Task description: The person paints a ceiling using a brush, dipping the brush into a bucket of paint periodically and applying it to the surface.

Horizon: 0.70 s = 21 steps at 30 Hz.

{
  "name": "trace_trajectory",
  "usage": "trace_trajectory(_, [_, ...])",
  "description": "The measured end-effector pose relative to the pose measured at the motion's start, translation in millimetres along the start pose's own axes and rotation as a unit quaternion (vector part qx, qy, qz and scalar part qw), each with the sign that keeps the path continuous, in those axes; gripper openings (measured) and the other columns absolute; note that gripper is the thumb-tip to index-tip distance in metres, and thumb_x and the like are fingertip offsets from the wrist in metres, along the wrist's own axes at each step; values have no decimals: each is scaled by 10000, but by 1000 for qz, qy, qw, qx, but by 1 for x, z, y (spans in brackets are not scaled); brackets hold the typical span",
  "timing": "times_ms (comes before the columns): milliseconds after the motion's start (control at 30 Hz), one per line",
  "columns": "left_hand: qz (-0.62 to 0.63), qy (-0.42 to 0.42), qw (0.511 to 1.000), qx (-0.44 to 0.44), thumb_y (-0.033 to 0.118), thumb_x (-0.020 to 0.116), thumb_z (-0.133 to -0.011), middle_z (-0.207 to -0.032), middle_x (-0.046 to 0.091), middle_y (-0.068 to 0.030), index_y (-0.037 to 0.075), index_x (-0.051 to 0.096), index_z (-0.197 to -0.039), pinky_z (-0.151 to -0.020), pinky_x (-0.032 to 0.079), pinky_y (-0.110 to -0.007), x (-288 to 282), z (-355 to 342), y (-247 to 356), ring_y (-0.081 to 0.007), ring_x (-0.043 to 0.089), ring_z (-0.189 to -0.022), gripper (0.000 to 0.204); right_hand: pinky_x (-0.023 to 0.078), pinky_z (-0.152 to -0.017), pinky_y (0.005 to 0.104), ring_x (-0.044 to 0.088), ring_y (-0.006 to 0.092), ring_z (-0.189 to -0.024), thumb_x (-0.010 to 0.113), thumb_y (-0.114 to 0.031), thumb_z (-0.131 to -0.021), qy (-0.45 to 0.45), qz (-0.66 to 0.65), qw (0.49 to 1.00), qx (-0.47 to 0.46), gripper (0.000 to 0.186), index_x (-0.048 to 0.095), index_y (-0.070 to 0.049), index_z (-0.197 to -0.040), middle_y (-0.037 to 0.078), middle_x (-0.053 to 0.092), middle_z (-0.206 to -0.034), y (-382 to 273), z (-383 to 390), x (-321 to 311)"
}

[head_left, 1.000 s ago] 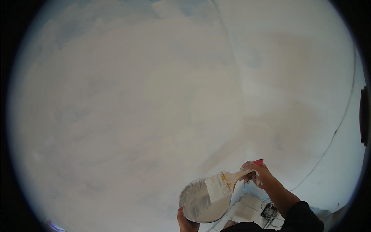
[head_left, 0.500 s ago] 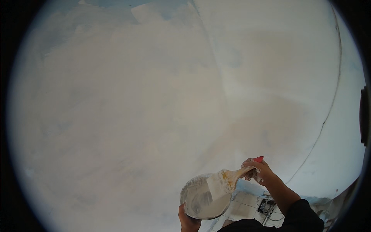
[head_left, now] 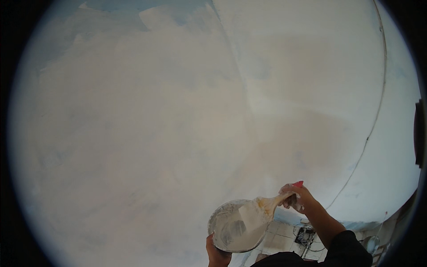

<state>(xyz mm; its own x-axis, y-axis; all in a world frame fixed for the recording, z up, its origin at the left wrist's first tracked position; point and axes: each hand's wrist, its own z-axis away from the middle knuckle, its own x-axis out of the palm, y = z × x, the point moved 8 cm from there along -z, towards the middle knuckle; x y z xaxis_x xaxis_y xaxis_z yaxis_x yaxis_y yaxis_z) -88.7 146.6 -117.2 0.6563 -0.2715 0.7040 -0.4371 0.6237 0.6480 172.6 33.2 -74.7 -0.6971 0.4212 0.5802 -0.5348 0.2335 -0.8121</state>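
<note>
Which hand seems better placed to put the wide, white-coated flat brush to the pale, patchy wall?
Right, most likely: the right hand grips the flat brush, its head over the round, dark-rimmed bowl, while the left hand is taken up holding the bowl's edge.

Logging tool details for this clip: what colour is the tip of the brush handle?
The handle tip is red, best seen in the head view.

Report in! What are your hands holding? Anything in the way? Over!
Left hand holding round container, pale mix inside. Right hand gripping wide flat tool, broad end over container. Nothing seen blocking.
</note>
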Motion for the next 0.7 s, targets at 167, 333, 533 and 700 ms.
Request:
trace_trajectory(167, [-79,-19,996,33,357,286,-874,-1175,513,-135,13,425,-1215,-898,422,-406,-1,-1,8,-270,504,-1077,503,430,-495,309,560,214,-555,457,-299,-852,24,-58,993,-104,318,536,-6,-950,157,598,-749,-55,-37,-15])
trace_trajectory(333, [-169,-36,982,76,370,266,-882,-1156,520,-139,-2,427,-1198,-874,443,-394,7,3,15,-256,515,-1061,515,420,-467,247,552,166,-562,423,-226,-891,-41,-37,953,-298,191,520,-63,-866,74,579,-712,-201,-105,19])
trace_trajectory(533, [-432,-38,873,223,54,630,-729,-1042,583,-123,-17,500,-1104,-782,486,-326,44,35,41,-200,584,-926,403,534,-680,271,551,228,-735,510,-108,-835,-93,-43,892,-440,137,439,-17,-762,105,496,-796,-397,-175,131])
trace_trajectory(700, [-352,-48,901,247,-77,645,-655,-1005,595,-120,-14,519,-1077,-737,497,-293,56,33,32,-181,598,-876,445,530,-526,364,631,310,-717,541,-219,-805,-64,-175,851,-491,426,479,-1,-1166,230,594,-938,-557,-213,187])
